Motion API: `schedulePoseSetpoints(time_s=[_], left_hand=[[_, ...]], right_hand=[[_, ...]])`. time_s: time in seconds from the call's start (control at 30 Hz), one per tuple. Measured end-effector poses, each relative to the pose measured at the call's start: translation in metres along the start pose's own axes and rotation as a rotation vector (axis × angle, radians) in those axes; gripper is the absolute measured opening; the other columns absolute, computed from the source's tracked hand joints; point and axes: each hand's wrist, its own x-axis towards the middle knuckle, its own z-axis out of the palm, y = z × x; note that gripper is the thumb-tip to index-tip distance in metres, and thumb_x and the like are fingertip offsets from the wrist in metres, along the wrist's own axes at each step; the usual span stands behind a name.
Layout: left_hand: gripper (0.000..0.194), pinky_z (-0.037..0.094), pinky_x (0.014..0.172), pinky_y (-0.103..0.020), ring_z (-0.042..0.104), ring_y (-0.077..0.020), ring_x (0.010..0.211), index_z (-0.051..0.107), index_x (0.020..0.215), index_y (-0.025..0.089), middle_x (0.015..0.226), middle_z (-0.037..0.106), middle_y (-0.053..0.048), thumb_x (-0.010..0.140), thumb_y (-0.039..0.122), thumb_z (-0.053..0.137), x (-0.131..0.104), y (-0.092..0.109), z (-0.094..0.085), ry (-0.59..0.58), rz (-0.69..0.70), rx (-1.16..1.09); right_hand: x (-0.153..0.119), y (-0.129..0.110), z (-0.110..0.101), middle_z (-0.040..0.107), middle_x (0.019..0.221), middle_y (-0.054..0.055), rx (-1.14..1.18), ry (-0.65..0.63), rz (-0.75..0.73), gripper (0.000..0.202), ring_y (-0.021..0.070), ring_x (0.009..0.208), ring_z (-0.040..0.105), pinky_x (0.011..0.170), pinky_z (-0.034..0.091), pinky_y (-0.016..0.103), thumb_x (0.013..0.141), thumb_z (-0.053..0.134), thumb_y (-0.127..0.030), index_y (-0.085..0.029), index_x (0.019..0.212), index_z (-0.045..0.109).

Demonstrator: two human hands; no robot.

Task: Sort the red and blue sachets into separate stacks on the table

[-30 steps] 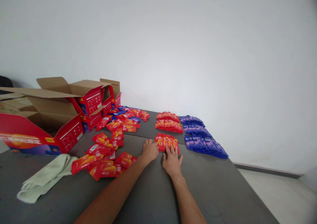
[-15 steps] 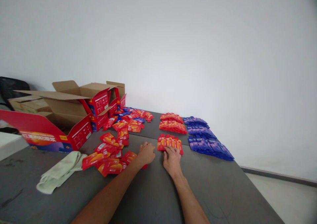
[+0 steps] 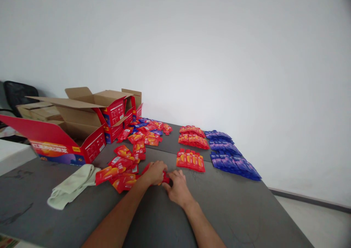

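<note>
My left hand point(image 3: 155, 173) is closed over a red sachet point(image 3: 165, 178) low on the dark table, with much of it hidden under the fingers. From the right, my right hand point(image 3: 178, 186) closes its fingertips and thumb on the end of that same sachet. Beyond my right hand lies a row of overlapping red and orange sachets point(image 3: 190, 161). A loose pile of red sachets point(image 3: 120, 164) spreads to the left of my left hand.
Two more red rows point(image 3: 193, 141) and several purple-blue sachet rows point(image 3: 233, 164) lie further back and right. Open red cartons point(image 3: 93, 145) stand at the left. A pale green cloth point(image 3: 72, 187) rests before them. A mixed heap point(image 3: 149, 131) lies near the wall.
My right hand has left the near red row and moved left and down to the sachet at my left hand. My left hand has shifted slightly left. The view has turned slightly.
</note>
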Motion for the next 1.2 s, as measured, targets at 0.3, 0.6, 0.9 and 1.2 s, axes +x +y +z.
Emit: schedulePoseSetpoints(time_s=[0.3, 0.6, 0.9, 1.2], left_hand=[[0.023, 0.041, 0.084, -0.028, 0.058, -0.0193, 0.093, 0.071, 0.092, 0.021, 0.096, 0.064, -0.005, 0.073, 0.018, 0.058, 0.004, 0.018, -0.021, 0.1, 0.093, -0.283], [0.022, 0.027, 0.053, -0.023, 0.043, -0.0109, 0.055, 0.061, 0.064, 0.015, 0.055, 0.052, 0.004, 0.074, 0.035, 0.057, 0.007, 0.032, -0.01, 0.128, 0.016, -0.631], [0.03, 0.032, 0.05, -0.021, 0.043, -0.0088, 0.052, 0.055, 0.067, 0.015, 0.059, 0.052, 0.004, 0.073, 0.045, 0.062, 0.01, 0.038, 0.003, 0.278, -0.205, -1.13], [0.043, 0.028, 0.048, -0.021, 0.039, -0.0084, 0.052, 0.05, 0.058, 0.016, 0.054, 0.045, 0.004, 0.078, 0.054, 0.055, 0.012, 0.036, 0.002, 0.43, -0.22, -1.053]], right_hand=[[0.009, 0.024, 0.0, 0.059, 0.073, 0.002, 0.305, 0.201, 0.181, 0.023, 0.0187, 0.073, 0.051, 0.069, 0.039, 0.027, 0.088, 0.053, -0.035, -0.019, 0.076, 0.066], [0.008, 0.017, -0.01, 0.054, 0.071, -0.003, 0.901, 0.3, 0.298, 0.037, 0.0127, 0.066, 0.045, 0.062, 0.037, 0.022, 0.087, 0.051, -0.054, -0.019, 0.076, 0.055], [0.006, 0.01, -0.008, 0.049, 0.06, -0.004, 0.97, 0.192, 0.334, 0.043, 0.0106, 0.055, 0.039, 0.052, 0.031, 0.022, 0.08, 0.061, -0.059, -0.018, 0.07, 0.056], [0.003, 0.003, -0.015, 0.048, 0.059, -0.005, 0.974, 0.118, 0.353, 0.044, 0.0098, 0.053, 0.038, 0.051, 0.03, 0.021, 0.08, 0.06, -0.061, -0.019, 0.071, 0.053]])
